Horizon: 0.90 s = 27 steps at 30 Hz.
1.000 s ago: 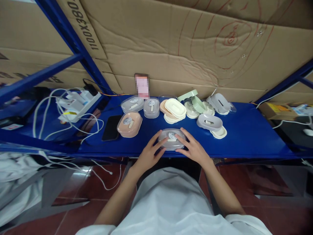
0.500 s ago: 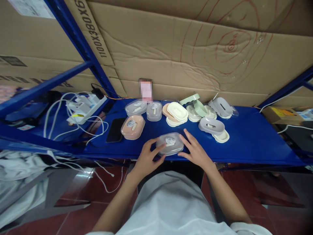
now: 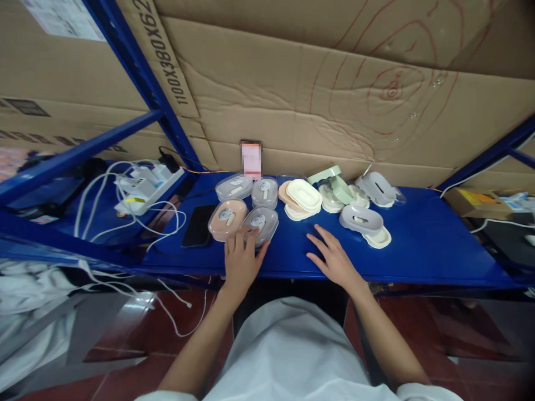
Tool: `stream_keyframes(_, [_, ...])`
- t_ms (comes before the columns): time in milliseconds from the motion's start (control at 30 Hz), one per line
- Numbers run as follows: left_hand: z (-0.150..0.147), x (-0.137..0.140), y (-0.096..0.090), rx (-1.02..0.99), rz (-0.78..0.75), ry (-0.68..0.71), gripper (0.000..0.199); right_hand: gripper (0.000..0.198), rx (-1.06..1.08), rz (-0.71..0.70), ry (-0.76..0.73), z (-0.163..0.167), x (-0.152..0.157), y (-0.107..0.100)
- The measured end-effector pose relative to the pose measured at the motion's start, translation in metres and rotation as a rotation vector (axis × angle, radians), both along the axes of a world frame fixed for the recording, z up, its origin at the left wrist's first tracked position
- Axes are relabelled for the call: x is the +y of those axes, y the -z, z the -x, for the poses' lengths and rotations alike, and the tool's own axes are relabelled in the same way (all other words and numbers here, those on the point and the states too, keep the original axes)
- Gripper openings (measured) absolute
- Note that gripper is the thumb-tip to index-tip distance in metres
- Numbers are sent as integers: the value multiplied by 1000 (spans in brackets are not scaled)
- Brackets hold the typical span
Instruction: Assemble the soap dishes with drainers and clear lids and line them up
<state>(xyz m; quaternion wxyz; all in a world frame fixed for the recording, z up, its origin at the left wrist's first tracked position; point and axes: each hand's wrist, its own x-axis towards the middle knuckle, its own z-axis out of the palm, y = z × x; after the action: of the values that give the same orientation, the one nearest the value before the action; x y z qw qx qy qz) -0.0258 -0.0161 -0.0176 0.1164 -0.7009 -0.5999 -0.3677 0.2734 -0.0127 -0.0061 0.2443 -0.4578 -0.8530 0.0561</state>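
Note:
A grey oval soap box [image 3: 266, 221] with a clear cover and a round label lies on the blue tabletop, right beside a pink soap box [image 3: 228, 219]. My left hand [image 3: 243, 259] grips its near side, the fingers over the cover and the thumb at the right edge. My right hand [image 3: 331, 257] rests above the tabletop with its fingers spread, holding nothing. Behind these boxes are two more covered grey soap boxes [image 3: 264, 192]. Stacked cream and pink trays [image 3: 304, 195] lie nearby. Further right sits an uncovered grey soap box part [image 3: 361, 218] over a cream tray [image 3: 379, 236].
Green soap box parts [image 3: 340, 188] and another grey part [image 3: 376, 188] stand at the back. A dark phone [image 3: 198, 225] lies left of the boxes. White cables and a power strip [image 3: 155, 189] occupy the left. A propped screen [image 3: 251, 159] leans against the cardboard [image 3: 267, 83].
The grey soap box has moved left with my left hand, from between both hands to beside the pink one. My right hand has come away from it and stays nearly in place.

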Motion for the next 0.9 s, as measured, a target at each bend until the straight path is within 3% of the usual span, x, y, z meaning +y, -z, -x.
stream_keyframes(133, [-9,3,2,-50,18,-20,44,44,-54,-51,-44,3,22,-7])
stream_keyframes(267, [-9,-4,3,-77,0,-9,42,47,-202,-78,-52,14,55,-16])
stream_keyframes(367, [-13,-13,1,-27,0,190,40,49,-263,-51,-52,22,66,-20])
stream_keyframes(467, [-28,-15,-3,22,102,449,49,48,-260,-9,-134,24,64,-19])
stream_keyframes(533, [-43,-6,-6,27,177,522,55,50,-244,-10,-130,23,65,-17])
stream_keyframes(667, [-76,33,-12,62,251,467,62,62,-266,3,-49,17,77,-15])
stream_keyframes(767, [-92,57,-15,137,341,358,62,56,-300,31,7,13,85,-20])
stream_keyframes(900, [-94,54,-18,243,368,354,45,48,-303,18,81,12,79,-27])
